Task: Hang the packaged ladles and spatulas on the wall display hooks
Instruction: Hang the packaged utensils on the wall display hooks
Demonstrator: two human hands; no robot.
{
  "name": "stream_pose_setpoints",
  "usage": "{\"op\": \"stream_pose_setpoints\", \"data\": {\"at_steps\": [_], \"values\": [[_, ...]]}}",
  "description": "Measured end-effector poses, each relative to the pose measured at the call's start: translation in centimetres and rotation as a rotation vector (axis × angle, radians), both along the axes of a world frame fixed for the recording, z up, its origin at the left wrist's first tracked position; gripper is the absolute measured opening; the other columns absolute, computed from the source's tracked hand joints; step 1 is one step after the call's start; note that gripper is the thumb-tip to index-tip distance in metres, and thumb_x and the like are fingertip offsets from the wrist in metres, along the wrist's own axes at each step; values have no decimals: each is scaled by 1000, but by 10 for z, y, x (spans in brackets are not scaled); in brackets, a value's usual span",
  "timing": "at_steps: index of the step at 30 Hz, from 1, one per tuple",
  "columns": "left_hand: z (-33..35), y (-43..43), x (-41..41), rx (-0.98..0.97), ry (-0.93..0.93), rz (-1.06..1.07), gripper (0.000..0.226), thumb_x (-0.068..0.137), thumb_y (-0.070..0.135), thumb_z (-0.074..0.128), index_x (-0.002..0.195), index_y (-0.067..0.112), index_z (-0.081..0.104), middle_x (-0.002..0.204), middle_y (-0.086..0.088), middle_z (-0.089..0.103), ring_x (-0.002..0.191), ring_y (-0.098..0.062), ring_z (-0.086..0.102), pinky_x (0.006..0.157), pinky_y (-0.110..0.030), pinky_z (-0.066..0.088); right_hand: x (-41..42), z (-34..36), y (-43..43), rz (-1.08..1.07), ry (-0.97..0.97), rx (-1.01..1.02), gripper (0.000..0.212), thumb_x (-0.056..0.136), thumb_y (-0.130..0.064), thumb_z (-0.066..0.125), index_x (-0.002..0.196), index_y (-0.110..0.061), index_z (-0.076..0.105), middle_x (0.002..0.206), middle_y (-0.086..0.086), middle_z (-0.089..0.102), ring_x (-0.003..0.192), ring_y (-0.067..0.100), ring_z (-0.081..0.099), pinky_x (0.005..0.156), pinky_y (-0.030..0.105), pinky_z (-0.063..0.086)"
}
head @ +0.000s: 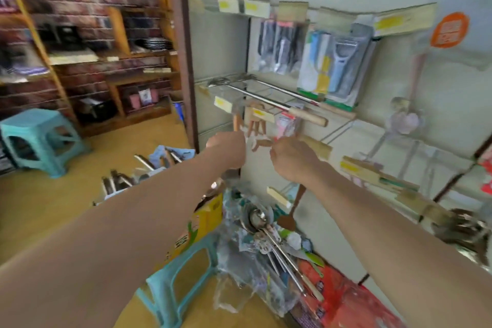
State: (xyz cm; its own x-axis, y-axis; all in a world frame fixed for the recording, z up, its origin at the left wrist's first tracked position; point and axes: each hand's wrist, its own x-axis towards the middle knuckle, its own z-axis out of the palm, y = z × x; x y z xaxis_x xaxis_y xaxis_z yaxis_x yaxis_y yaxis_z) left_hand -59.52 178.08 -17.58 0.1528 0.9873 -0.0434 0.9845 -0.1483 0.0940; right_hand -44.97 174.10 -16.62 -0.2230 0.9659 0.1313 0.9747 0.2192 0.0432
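Observation:
The whole view is blurred by motion. My right hand (290, 154) is raised to the wall panel, its fingers curled round the top of a wooden spatula (288, 220) that hangs down below my wrist. My left hand (226, 145) is at the same height just to the left, fingers curled away from me; what it holds is hidden. Between the hands lies a brown handle end (260, 143), under a display hook (259, 114) with a yellow price tag and wooden-handled utensils on it. Packaged ladles (257, 217) lie heaped below.
Two long-handled metal utensils (279, 104) stick out from hooks above my hands. Packaged peelers (338, 66) and knives hang higher up. A teal stool (181, 282) carries a yellow box and the plastic-wrapped pile. More utensils lie on the floor (138, 168). Another teal stool (40, 138) stands left.

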Motion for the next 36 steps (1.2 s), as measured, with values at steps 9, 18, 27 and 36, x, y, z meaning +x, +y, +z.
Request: {"op": "stream_pose_setpoints", "data": {"at_steps": [9,18,27,36], "values": [[-4,4,-131,-12,-61,295,15,87,10,55,101,11,61,111,-11,64,101,-30,60,75,-34,47,-118,-22,56,230,-36,-87,30,100,-11,35,108,-4,63,113,13,60,105,31,58,81,35,45],[-29,38,-205,-65,-39,500,3,90,11,57,92,9,58,84,-4,56,88,-25,61,73,-32,52,-192,-46,112,339,-2,-216,32,100,-8,34,71,-5,47,79,9,49,84,30,54,66,32,37],[-69,107,-256,-179,-88,704,6,92,6,54,98,7,54,81,-3,54,79,-19,56,69,-25,50,-249,-87,218,437,20,-365,32,98,-3,38,68,-8,47,76,6,47,81,30,56,63,35,41],[-118,150,-295,-278,-108,858,15,90,5,54,103,8,58,77,-2,54,74,-18,55,58,-24,45,-301,-136,291,579,-34,-530,39,100,-3,36,62,-11,40,63,7,41,60,24,43,49,30,22]]}}
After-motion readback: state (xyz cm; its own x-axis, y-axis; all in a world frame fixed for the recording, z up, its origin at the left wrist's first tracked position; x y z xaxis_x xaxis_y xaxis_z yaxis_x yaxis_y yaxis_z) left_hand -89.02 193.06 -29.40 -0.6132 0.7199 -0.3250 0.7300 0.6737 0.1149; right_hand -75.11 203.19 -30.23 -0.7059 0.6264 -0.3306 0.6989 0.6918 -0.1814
